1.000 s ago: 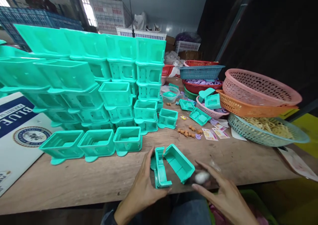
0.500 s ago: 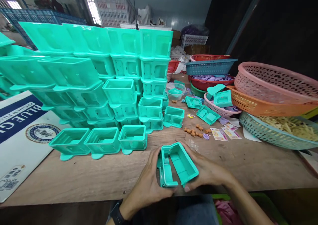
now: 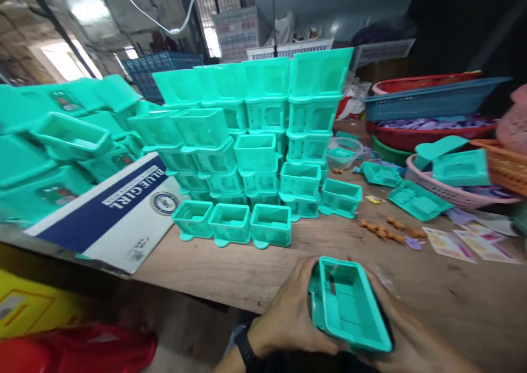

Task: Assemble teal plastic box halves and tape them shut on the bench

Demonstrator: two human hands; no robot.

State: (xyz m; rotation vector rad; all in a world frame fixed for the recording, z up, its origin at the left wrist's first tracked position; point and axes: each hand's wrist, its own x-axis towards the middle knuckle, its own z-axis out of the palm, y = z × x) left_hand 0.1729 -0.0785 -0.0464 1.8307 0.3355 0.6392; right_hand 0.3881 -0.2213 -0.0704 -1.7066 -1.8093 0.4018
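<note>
Between my two hands, just over the table's front edge, is a turquoise plastic box, its open side tilted up toward me. Its two halves now meet around the rim. My left hand is wrapped round the left side, with a black watch on the wrist. Against the right side presses my right hand, somewhat blurred, its fingertips partly hidden. Beyond my hands, a row of three similar boxes stands on the wooden table. Behind that row rises a tall stack of such boxes.
On the left, a white and blue carton separates the stack from a heap of boxes. Small brown figures and printed cards lie at right. Behind them are turquoise parts, a pink basket and a blue basket.
The two box halves, apart along one side before, have been brought together between my hands. My view has swung left, showing more of the carton and the heap of boxes.
</note>
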